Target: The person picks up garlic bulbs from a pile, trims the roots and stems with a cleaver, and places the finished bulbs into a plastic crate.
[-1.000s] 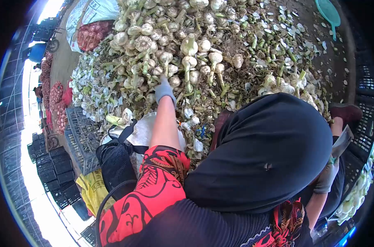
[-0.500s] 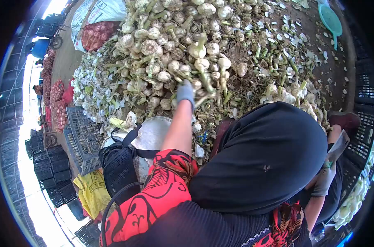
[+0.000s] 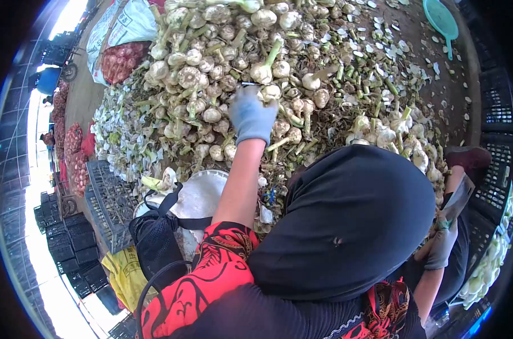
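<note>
My left hand [image 3: 253, 115], in a grey-blue glove, reaches over the heap of garlic [image 3: 211, 73]. Its fingers are spread, and their tips are at a pale garlic bulb [image 3: 270, 92]; a firm grip on it does not show. Just beyond stands a garlic bulb with a long green stem [image 3: 262, 72]. Far to the right, beside my knee, my right hand [image 3: 439, 247], also gloved, is closed around a knife. The broad metal blade of the knife [image 3: 461, 195] points up and away; its handle is mostly hidden in the hand.
Cut stems and peelings [image 3: 375, 73] litter the ground. More garlic [image 3: 389, 135] lies past my knee. A round metal lid-like surface [image 3: 202, 192] and a dark bag [image 3: 154, 231] are at left, near a plastic crate [image 3: 106, 203]. A green plastic scoop [image 3: 440, 20] lies far right.
My left hand has lifted off the lower stems and moved slightly away from me, its fingers spreading. The view has shifted a little. My right hand keeps the knife in place.
</note>
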A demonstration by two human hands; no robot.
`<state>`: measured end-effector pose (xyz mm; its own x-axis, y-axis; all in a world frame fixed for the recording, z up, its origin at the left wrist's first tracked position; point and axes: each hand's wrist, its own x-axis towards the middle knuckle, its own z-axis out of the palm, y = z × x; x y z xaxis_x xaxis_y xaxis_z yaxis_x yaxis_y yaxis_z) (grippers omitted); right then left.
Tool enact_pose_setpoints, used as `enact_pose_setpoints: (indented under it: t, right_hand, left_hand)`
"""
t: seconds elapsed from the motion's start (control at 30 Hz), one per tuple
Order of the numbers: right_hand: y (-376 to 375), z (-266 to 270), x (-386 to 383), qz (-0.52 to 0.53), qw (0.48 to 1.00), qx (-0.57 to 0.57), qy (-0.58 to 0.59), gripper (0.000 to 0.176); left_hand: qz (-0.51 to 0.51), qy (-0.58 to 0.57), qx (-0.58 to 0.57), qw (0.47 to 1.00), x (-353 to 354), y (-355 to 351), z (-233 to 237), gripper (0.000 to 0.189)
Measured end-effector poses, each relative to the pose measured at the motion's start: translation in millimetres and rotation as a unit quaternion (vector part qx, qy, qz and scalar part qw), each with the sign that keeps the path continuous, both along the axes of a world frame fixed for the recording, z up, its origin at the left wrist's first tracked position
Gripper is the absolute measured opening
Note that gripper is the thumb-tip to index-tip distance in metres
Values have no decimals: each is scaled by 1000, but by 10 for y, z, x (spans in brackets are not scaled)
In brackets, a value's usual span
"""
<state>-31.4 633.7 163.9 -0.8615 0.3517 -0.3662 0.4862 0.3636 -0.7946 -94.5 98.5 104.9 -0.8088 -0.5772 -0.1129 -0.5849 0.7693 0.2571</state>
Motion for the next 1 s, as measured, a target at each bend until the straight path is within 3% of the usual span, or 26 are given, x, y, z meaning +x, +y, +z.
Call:
enact_pose_setpoints:
  t: [0.03, 0.07, 0.13, 0.2, 0.43, 0.57, 0.7, 0.8, 0.83, 0.87, 0.9, 0.93, 0.97, 1.0]
  right_hand:
    - [-51, 22, -22, 3, 1000, -3, -5, 23]
    - [-70, 4, -40, 9, 1000, 3, 2, 23]
    - [-58, -14, -51, 14, 1000, 20, 19, 21]
    - [-113, 65, -63, -8, 1000, 15, 9, 19]
    - [-33, 2, -57, -24, 1000, 4, -19, 17]
    - [-11, -35, -59, -6, 1000, 5, -28, 21]
    - [107, -145, -24, 15, 1000, 19, -10, 30]
    - [90, -125, -5, -1, 1000, -18, -2, 32]
    - [101, -125, 2, 5, 1000, -5, -7, 32]
    - [125, -129, -2, 12, 1000, 9, -12, 31]
    - [131, -129, -6, 19, 999, 22, -16, 30]
    - [82, -96, -11, 20, 999, 23, -12, 30]
    - [5, -45, -20, 22, 999, 23, -7, 29]
    - [-50, -19, -26, 23, 999, 22, -2, 29]
  left_hand:
    - [-66, 12, -46, 997, -86, 51, 47, 58]
    - [-135, -60, 3, 989, -224, 142, 20, 65]
    - [-223, -127, -3, 966, -389, 273, -354, 79]
    - [-227, -225, -60, 946, -605, 303, -568, 91]
    - [-215, -309, -81, 923, -695, 384, -584, 80]
    - [-216, -299, -69, 927, -632, 383, -523, 73]
    - [-214, -206, -47, 954, -522, 268, -727, 61]
    - [-168, -83, 22, 982, -383, 182, -786, 56]
    - [-81, -90, 151, 981, -348, 187, -530, 51]
    - [9, -36, 243, 969, -279, 170, -461, 50]
    - [38, 82, 388, 917, -216, 118, -388, 48]
    - [64, 197, 518, 830, -162, 93, -246, 46]
    - [56, 274, 497, 821, -121, 94, -90, 40]
    - [62, 273, 674, 684, -62, -185, -307, 36]
